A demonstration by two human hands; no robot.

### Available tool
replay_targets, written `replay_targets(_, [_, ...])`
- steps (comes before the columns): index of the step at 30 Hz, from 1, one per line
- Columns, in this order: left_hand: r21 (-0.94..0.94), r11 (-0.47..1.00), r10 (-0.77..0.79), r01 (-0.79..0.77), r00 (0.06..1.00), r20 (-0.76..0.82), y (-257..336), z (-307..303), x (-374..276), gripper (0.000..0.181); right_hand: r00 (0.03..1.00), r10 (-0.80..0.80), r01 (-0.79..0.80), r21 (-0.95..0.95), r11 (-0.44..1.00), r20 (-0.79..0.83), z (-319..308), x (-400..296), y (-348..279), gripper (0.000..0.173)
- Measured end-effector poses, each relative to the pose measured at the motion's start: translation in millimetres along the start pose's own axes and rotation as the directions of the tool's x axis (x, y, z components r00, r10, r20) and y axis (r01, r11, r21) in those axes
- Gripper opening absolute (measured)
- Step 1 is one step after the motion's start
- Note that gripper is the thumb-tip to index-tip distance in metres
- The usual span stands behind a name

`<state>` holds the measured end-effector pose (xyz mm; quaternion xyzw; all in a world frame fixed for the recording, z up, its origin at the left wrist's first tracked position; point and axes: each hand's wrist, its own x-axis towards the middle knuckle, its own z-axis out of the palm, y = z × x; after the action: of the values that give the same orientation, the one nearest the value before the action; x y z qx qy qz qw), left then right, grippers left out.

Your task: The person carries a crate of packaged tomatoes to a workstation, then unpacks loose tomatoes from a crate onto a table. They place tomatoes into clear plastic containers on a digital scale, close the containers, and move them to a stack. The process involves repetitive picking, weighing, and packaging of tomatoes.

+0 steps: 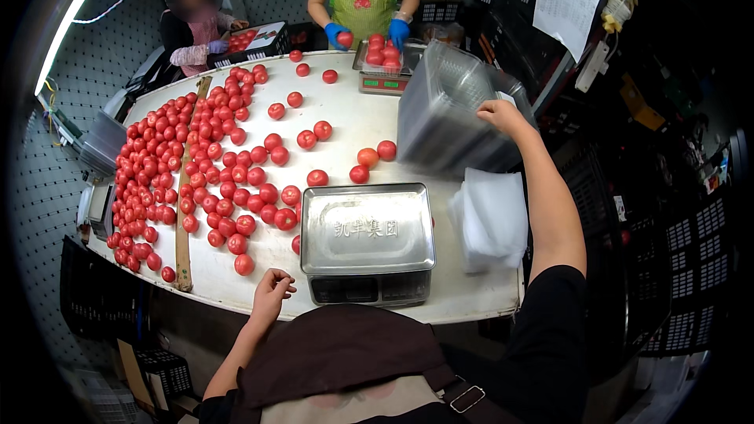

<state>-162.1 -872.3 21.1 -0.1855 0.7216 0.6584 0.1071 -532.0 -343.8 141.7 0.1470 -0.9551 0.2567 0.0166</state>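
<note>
My right hand (499,115) is over the tall stacks of clear plastic trays (436,112), fingers pinched near a tray's upper edge. Whether it grips one is unclear, and the stacks look blurred. Loosely curled and holding nothing, my left hand (274,290) hangs over the table's near edge. Just right of it stands a digital scale with a bare steel pan (368,228) bearing embossed writing. Loose red tomatoes (285,219) lie beyond my left hand, some close against the pan. A pile of white foam-like sheets (492,221) sits below my right forearm.
A wooden strip (184,218) crosses the white table (235,291), with heaped tomatoes (147,147) to its left. Opposite, a person's blue-gloved hand (339,36) holds a tomato beside a second scale (384,83) with a filled tray. Another person handles a black crate (274,44).
</note>
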Motion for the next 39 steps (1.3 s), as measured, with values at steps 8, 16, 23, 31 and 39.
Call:
replay_targets(8, [0.010, 1.000, -0.021, 0.021, 0.999, -0.025, 0, -3, 0, 0.014, 0.994, -0.025, 0.035, -0.098, 0.995, 0.107, -6, 9, 9, 0.024])
replay_targets(16, [-0.006, 1.000, -0.015, 0.015, 1.000, -0.001, -4, 2, 8, 0.015, 0.959, 0.031, -0.027, 0.019, 0.999, -0.282, -8, 21, 37, 0.018])
replay_targets(23, [0.046, 0.998, -0.032, 0.033, 0.999, -0.022, 7, 13, 7, 0.018, 0.546, -0.506, 0.419, -0.306, 0.855, -0.668, 25, -42, -115, 0.005])
replay_targets(31, [-0.083, 0.996, 0.024, -0.029, 0.998, -0.056, 50, 66, 53, 0.036, 0.776, -0.628, 0.627, -0.047, 0.778, -0.050, 220, -208, -188, 0.024])
replay_targets(39, [0.559, 0.823, 0.191, -0.101, 0.976, -0.105, -30, 59, 107, 0.031, 0.872, -0.414, 0.460, 0.144, 0.876, -0.262, 180, -224, -168, 0.023])
